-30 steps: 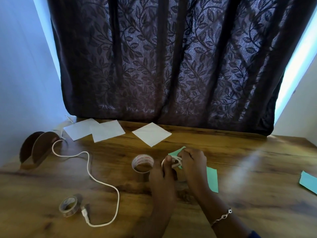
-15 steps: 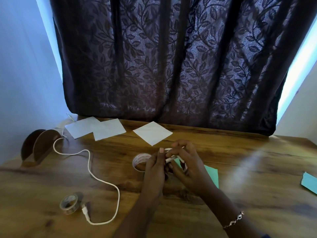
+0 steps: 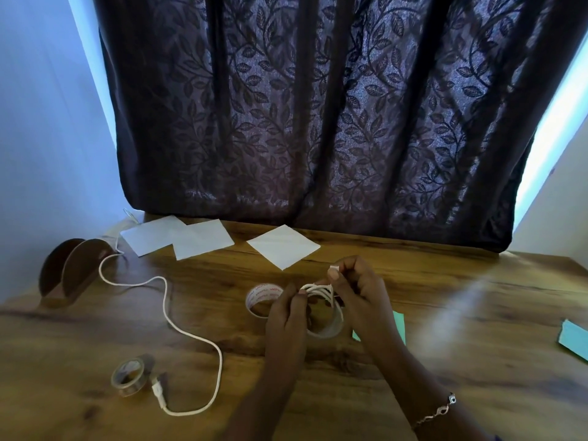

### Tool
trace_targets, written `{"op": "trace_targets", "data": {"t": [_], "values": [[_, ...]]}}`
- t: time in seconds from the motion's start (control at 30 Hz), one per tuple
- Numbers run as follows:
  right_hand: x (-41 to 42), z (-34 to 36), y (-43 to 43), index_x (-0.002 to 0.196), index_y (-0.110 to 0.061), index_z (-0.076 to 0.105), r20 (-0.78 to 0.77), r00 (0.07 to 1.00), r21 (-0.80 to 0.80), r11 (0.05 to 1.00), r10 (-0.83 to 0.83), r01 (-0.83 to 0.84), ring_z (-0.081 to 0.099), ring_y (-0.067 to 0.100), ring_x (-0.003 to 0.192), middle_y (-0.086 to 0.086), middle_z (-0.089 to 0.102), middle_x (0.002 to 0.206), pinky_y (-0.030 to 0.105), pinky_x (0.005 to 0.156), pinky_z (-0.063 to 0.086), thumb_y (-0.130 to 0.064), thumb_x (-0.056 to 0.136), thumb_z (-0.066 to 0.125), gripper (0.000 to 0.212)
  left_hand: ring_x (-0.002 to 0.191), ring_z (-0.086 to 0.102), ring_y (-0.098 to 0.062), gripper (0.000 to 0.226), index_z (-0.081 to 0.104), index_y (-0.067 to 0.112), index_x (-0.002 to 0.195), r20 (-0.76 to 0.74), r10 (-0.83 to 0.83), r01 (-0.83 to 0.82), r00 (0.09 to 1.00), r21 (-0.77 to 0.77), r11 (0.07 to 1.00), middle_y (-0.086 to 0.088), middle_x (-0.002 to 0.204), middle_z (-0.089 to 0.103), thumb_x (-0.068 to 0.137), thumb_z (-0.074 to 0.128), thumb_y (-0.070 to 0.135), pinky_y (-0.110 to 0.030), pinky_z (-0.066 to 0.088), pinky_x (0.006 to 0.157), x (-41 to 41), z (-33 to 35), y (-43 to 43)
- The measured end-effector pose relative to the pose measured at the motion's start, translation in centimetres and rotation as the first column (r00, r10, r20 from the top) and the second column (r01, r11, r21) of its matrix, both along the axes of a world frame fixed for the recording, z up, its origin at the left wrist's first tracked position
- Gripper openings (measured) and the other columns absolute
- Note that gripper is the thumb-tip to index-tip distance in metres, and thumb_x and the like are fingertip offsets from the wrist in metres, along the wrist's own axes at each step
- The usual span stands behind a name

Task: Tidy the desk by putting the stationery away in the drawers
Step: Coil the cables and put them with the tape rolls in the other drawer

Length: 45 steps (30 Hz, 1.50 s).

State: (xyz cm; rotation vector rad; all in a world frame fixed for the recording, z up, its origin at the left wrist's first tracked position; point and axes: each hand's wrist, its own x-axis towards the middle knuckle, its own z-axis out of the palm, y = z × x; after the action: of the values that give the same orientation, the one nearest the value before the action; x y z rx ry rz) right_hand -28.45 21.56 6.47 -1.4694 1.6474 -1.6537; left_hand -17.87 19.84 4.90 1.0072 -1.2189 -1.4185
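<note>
Both hands work above the wooden desk (image 3: 477, 329). The left hand (image 3: 286, 319) pinches one end of a small coil of white cord (image 3: 318, 288); the right hand (image 3: 362, 297) pinches the other end, thumb and forefinger closed on the loops. The coil hangs just above a clear tape roll (image 3: 331, 331), beside a red-printed tape roll (image 3: 261, 296). It looks light, limp and springy, likely to uncoil if loosened, so the grip belongs across all loops at once. No drawer is in view
</note>
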Motion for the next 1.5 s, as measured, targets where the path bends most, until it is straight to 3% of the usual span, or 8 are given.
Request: {"op": "trace_targets", "data": {"t": [0.2,0.43,0.53,0.73,1.03,1.13,1.27,1.5], "values": [[-0.7,0.5,-0.5,0.087,-0.019,0.054,-0.018,1.0,0.19,0.982,-0.022,0.025,0.068,0.017,0.079,0.003,0.07,0.084,0.036,0.074,0.057,-0.021,0.09,0.056,0.005,0.076,0.058,0.0,0.023,0.06,0.026,0.083,0.061,-0.045,0.055,0.997,-0.172,0.983,0.007,0.08,0.061,0.095,0.047,0.012,-0.018,0.048,0.069,0.2,-0.9,-0.2],[-0.5,0.8,-0.6,0.085,-0.015,0.061,-0.099,0.989,0.184,0.975,-0.109,0.126,0.06,0.005,0.074,-0.008,0.063,0.08,0.01,0.055,0.044,-0.018,0.086,0.063,0.004,0.07,0.058,-0.008,0.015,0.048,0.034,0.081,0.305,-0.031,0.181,0.952,-0.479,0.859,0.005,0.067,0.056,0.087,0.039,0.045,-0.021,0.043,0.055,-0.1,-2.1,-0.5],[-0.1,0.6,-0.7,0.086,-0.014,0.067,-0.181,0.974,0.196,0.966,-0.134,0.169,0.06,0.005,0.074,-0.008,0.064,0.078,0.008,0.055,0.043,-0.021,0.087,0.061,0.009,0.072,0.058,0.001,0.01,0.044,0.035,0.088,0.351,0.072,0.144,0.934,-0.551,0.822,0.018,0.074,0.053,0.092,0.042,0.026,-0.011,0.045,0.06,-0.3,-2.6,-0.5],[-0.2,0.0,-0.6,0.095,-0.012,0.071,-0.064,0.997,0.273,0.961,-0.029,0.046,0.064,0.015,0.08,0.0,0.069,0.086,0.019,0.065,0.047,-0.02,0.091,0.056,0.018,0.082,0.058,0.011,0.021,0.042,0.028,0.098,0.245,0.156,0.011,0.957,-0.57,0.822,0.017,0.083,0.055,0.092,0.05,0.009,-0.012,0.05,0.063,-0.5,-3.1,-0.7],[0.0,0.0,0.2,0.077,-0.012,0.067,0.297,0.955,0.228,0.969,0.019,-0.09,0.063,0.016,0.067,0.004,0.068,0.074,0.026,0.059,0.048,-0.015,0.084,0.064,0.008,0.074,0.057,0.002,0.004,0.044,0.031,0.082,0.153,0.17,-0.057,0.973,-0.554,0.83,0.013,0.073,0.053,0.085,0.046,0.03,-0.01,0.044,0.058,-0.7,-3.1,-1.0],[0.1,-0.2,0.3,0.076,-0.014,0.067,0.283,0.959,0.231,0.971,-0.004,-0.065,0.062,0.014,0.066,0.003,0.068,0.072,0.023,0.057,0.047,-0.017,0.085,0.063,0.011,0.07,0.057,-0.002,0.01,0.047,0.03,0.08,0.147,0.165,-0.061,0.975,-0.537,0.841,0.011,0.071,0.055,0.088,0.048,0.037,-0.012,0.044,0.055,-0.7,-3.2,-1.1],[0.3,-0.6,0.6,0.088,-0.016,0.069,0.259,0.964,0.266,0.955,0.058,-0.13,0.066,0.012,0.081,-0.001,0.071,0.085,0.019,0.068,0.052,-0.016,0.087,0.06,0.009,0.072,0.057,0.003,0.027,0.047,0.033,0.079,0.183,0.168,-0.061,0.969,-0.482,0.874,0.011,0.073,0.055,0.093,0.048,0.009,-0.018,0.048,0.061,-0.5,-2.8,-1.3],[0.7,-0.9,0.6,0.09,-0.022,0.065,0.316,0.948,0.299,0.946,0.026,-0.126,0.065,0.014,0.095,-0.002,0.069,0.096,0.024,0.082,0.055,-0.012,0.091,0.053,0.015,0.077,0.057,-0.005,0.008,0.053,0.012,0.095,0.138,0.172,-0.126,0.975,-0.294,0.947,0.008,0.08,0.056,0.093,0.049,0.019,-0.011,0.046,0.064,-0.9,-2.5,-1.3]]}}
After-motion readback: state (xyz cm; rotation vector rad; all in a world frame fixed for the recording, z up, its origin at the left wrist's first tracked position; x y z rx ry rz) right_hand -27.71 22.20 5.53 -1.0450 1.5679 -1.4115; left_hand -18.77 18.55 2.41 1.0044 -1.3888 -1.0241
